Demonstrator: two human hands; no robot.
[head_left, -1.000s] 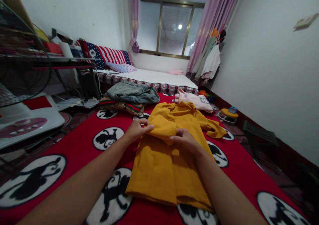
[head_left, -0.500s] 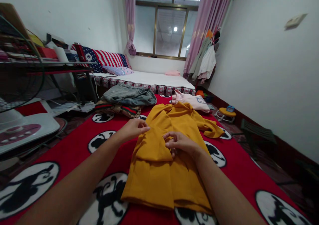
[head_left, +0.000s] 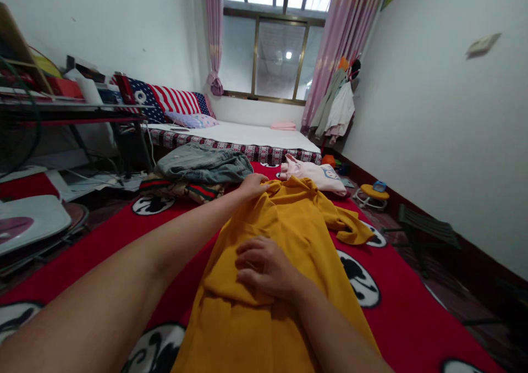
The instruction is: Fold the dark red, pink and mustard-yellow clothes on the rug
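Observation:
A mustard-yellow coat (head_left: 305,224) lies spread over the red blanket, its lower end running out of the picture at the bottom. One sleeve (head_left: 350,227) sticks out to the right with its end bent round; the other is folded across the front. My left hand (head_left: 253,186) reaches to the coat's left shoulder near the collar, fingers closed on the cloth there. On the folded sleeve rests my right hand (head_left: 266,268), its fingers loosely bent and slightly apart, gripping nothing visible.
Folded jeans (head_left: 206,164) lie on a patterned brown garment (head_left: 185,188) at the far left of the red blanket (head_left: 396,307). A pink top (head_left: 311,172) lies at its far right. A cluttered desk (head_left: 124,114) stands left, a folding stool (head_left: 429,227) right.
My left hand has moved forward from the coat's side to its shoulder. The right hand has shifted left and lowered onto the folded sleeve. The view has moved slightly.

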